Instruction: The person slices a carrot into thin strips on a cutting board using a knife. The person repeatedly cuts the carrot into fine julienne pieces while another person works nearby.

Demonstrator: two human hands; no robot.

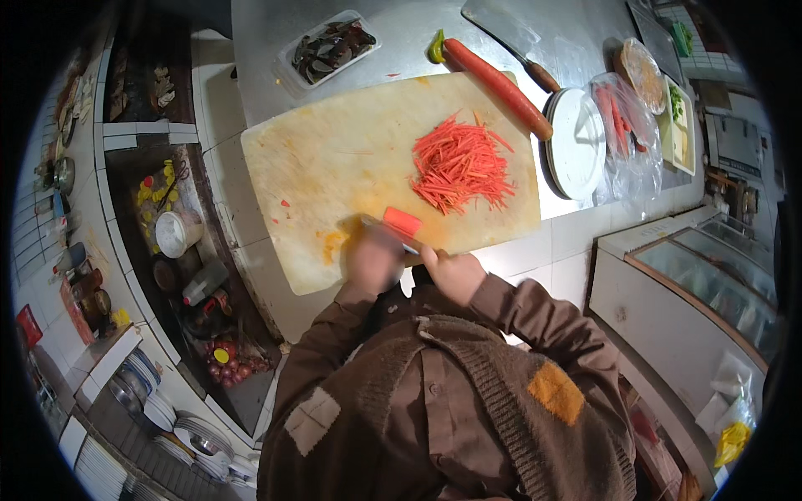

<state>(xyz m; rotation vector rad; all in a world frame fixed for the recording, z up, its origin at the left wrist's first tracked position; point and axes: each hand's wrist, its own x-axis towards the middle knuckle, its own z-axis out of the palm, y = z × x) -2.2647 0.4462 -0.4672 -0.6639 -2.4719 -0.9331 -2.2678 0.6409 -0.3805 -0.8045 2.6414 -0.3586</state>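
Observation:
My right hand [454,273] is closed around the handle end of a narrow metal blade [410,248], probably a knife, at the near edge of the cutting board [326,163]. My left hand [369,263] is blurred at the blade's other end, and its fingers and grip cannot be made out. Just beyond the blade lies a short, flat-sided carrot piece [403,220]. A loose heap of carrot shreds [460,166] covers the board's right part. One long whole carrot [498,87] rests across the far right corner, its tip near a green pepper [437,48].
Beyond the board are a plastic tray of dark pieces [332,51] and a cleaver with a wooden handle [542,77]. Stacked white plates [576,144], a clear bag of carrots [617,122] and a light green container [682,134] stand right. A white tub [178,233] is at left.

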